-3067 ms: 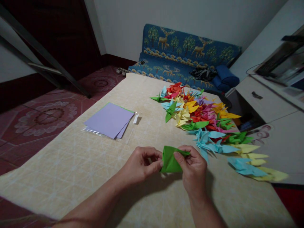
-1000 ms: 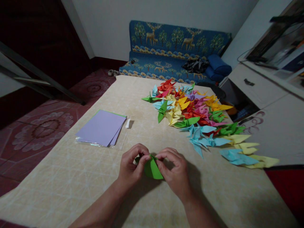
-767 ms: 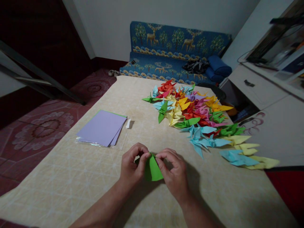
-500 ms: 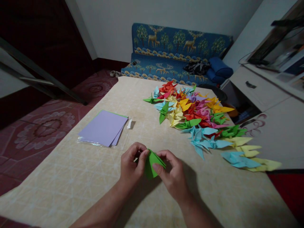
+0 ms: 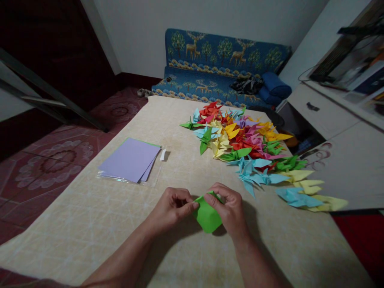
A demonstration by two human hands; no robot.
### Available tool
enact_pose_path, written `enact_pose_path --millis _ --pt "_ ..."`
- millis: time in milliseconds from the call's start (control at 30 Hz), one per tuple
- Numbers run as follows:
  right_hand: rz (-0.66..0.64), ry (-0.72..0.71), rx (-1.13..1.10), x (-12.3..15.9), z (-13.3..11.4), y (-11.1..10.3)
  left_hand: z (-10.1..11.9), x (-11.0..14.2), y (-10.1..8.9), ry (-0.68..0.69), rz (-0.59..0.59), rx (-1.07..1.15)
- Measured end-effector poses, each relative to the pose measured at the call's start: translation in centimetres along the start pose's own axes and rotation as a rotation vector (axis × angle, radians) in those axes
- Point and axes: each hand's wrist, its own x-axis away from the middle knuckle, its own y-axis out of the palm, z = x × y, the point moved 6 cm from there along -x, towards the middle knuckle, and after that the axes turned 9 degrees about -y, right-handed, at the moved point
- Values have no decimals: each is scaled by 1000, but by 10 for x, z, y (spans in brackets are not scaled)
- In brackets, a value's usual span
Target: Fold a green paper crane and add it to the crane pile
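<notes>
A folded piece of green origami paper point(image 5: 208, 218) is held just above the near part of the table, between both hands. My left hand point(image 5: 177, 208) pinches its left corner between thumb and fingers. My right hand point(image 5: 228, 206) grips its upper right side, thumb on the near face and fingers behind. The back of the paper is hidden from me. To the right lies a spread of folded paper cranes point(image 5: 247, 172) in red, yellow, green, blue, pink and orange.
A stack of purple paper sheets point(image 5: 130, 160) on clear plastic lies on the left of the cloth-covered table point(image 5: 75, 224), a small white scrap point(image 5: 163, 155) beside it. Behind stands a blue patterned sofa point(image 5: 207, 76). A white cabinet point(image 5: 339, 160) is at right.
The green paper has been turned and spread wider, its broad face now towards me. Both hands have shifted slightly right, and my right hand has moved up along the paper.
</notes>
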Motion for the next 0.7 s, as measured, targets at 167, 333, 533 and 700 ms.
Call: enact_pose_path --millis 167,333,533,700 --pt "-149 53 -18 -1 5 -1 -3 3 14 -6 -174 -46" --pt "172 157 -277 5 25 -7 -17 -3 -2 -172 196 270" --pt "129 241 -339 9 24 22 -19 -5 3 -164 194 471" --pt "196 310 -305 14 25 26 -19 -4 10 -163 125 429"
